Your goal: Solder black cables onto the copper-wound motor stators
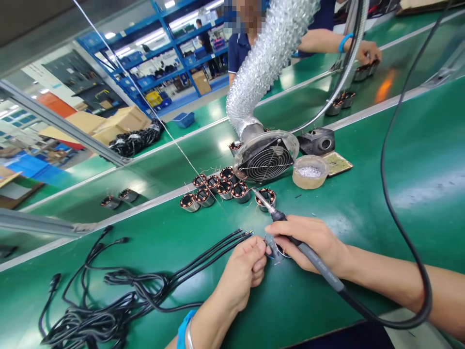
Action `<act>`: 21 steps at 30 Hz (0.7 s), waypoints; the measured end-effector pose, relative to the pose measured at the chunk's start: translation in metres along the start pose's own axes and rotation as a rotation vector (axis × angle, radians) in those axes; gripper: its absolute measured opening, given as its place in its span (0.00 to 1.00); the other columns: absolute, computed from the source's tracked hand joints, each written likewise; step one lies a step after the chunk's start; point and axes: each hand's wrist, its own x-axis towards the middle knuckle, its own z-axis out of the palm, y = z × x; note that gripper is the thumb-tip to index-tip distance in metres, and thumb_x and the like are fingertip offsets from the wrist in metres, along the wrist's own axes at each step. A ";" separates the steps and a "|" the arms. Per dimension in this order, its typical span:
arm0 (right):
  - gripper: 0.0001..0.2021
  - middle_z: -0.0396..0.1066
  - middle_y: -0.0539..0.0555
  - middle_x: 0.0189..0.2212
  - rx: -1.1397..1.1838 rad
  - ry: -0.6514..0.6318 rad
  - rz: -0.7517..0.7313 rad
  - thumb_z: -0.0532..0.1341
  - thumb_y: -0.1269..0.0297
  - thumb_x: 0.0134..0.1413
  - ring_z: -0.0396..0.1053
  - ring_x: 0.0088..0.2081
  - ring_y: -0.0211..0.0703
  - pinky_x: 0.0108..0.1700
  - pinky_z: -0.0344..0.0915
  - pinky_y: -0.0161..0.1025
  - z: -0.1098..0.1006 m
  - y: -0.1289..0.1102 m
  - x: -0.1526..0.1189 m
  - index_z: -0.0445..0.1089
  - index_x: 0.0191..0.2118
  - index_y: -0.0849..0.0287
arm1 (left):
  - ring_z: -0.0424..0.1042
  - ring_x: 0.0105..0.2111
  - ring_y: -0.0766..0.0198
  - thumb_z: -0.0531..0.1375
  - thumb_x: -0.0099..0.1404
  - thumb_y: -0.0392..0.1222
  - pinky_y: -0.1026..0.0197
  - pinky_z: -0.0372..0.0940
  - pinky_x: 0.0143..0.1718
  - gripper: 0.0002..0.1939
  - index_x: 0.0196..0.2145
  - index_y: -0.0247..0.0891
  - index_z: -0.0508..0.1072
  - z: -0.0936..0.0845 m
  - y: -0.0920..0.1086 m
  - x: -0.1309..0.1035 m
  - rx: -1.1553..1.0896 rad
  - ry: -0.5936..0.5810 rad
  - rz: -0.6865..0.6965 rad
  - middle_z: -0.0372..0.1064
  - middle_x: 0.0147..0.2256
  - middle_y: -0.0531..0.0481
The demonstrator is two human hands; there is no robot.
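Note:
My right hand (317,241) is closed around a soldering iron (314,259), whose metal tip points up and left toward a stator with copper windings (266,198). Under the fingers of that hand, another round metal part (282,250) shows only its rim; the rest is hidden. Just to the left, my left hand (248,261) is pinched on what looks like a thin wire, mostly covered by the fingers. The stripped ends of several black cables (218,248) lie beside its knuckles.
Several copper-wound stators (224,189) stand behind the hands, near a fume fan (269,161) with a silver duct (254,72). Right of it are a round tub (310,172) and a dark iron holder (319,141). Coiled cables (105,310) lie left. A co-worker's hand (366,52) touches stators across the bench.

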 end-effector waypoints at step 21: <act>0.14 0.70 0.48 0.26 0.060 -0.011 -0.032 0.52 0.78 0.56 0.66 0.23 0.36 0.27 0.63 0.33 -0.003 -0.016 0.000 0.67 0.45 0.58 | 0.64 0.31 0.59 0.48 0.73 0.53 0.60 0.56 0.35 0.17 0.33 0.41 0.66 -0.006 -0.006 -0.013 0.956 0.146 0.505 0.68 0.31 0.47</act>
